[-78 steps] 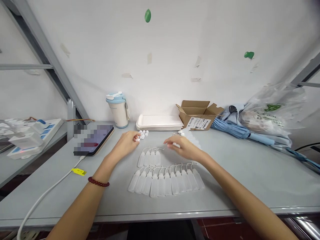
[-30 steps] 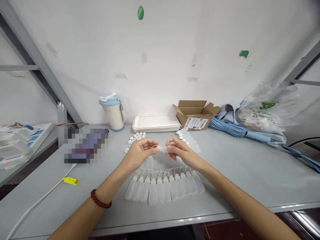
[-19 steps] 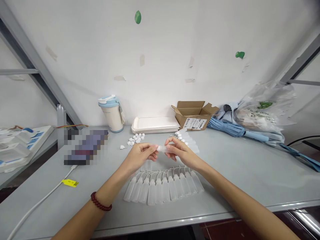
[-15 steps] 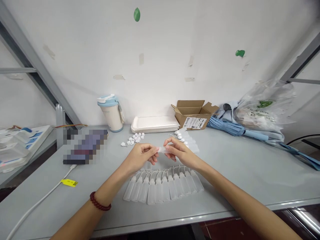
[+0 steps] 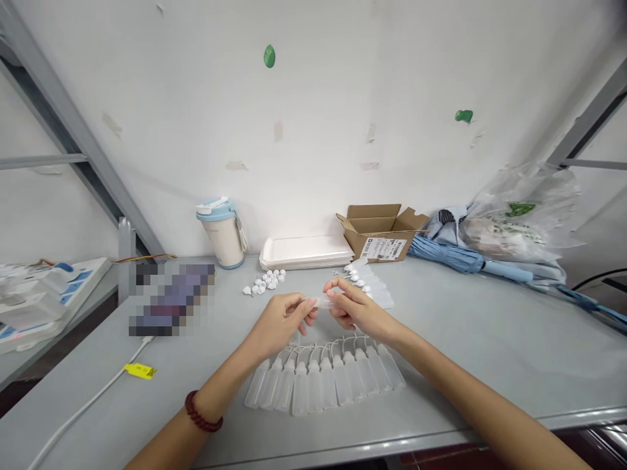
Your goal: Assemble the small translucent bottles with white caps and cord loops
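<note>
A small translucent plastic squeeze bottle point(image 5: 324, 302) is held level between my two hands above the table. My left hand point(image 5: 281, 321) pinches its left end with thumb and forefinger. Around its right end the fingers of my right hand point(image 5: 361, 309) are closed, hiding part of it. Below my hands, several similar bottles with thin curved tubes point(image 5: 314, 388) lie side by side in a fanned row. Behind my right hand lie several more bottles with white caps point(image 5: 375, 285). Loose white caps point(image 5: 264, 283) form a small pile beyond my left hand.
Along the wall stand a blue-lidded cup point(image 5: 223, 238), a stack of white trays point(image 5: 306, 251) and an open cardboard box point(image 5: 379, 243). A folded blue umbrella point(image 5: 450, 254) and a plastic bag point(image 5: 514, 222) lie right. A blurred-out device point(image 5: 174, 300) with a white cable point(image 5: 91, 408) lies left.
The camera view has tilted up a little, so everything sits lower in the picture. Both hands keep hold of the bottle, with hardly any change in grip.
</note>
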`<state>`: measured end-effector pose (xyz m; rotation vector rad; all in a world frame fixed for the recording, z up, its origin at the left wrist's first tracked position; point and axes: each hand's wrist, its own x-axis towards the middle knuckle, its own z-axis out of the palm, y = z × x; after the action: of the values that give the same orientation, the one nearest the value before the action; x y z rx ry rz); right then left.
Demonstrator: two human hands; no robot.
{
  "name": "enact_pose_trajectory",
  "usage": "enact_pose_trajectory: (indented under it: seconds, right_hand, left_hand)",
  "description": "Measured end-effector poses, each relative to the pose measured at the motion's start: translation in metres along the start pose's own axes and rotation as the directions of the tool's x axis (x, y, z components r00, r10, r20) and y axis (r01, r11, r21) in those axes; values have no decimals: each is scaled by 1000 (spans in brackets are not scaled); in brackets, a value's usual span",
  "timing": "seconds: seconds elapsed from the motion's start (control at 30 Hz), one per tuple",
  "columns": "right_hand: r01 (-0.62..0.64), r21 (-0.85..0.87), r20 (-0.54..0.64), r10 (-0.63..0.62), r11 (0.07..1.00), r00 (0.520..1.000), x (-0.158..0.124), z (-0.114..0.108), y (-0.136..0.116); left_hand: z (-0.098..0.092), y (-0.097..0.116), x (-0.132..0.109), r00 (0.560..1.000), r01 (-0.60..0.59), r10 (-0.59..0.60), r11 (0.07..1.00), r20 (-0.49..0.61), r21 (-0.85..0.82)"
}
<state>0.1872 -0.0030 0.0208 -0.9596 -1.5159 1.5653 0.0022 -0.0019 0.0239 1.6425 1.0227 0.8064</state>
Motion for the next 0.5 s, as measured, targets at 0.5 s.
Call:
enact_pose_trajectory:
  seconds: [0.5]
  right_hand:
    - [111,-274,-102,-144,955,984,2,-1,1]
  left_hand:
    - [-2,6,0,994,-14,10,999,-106,-33]
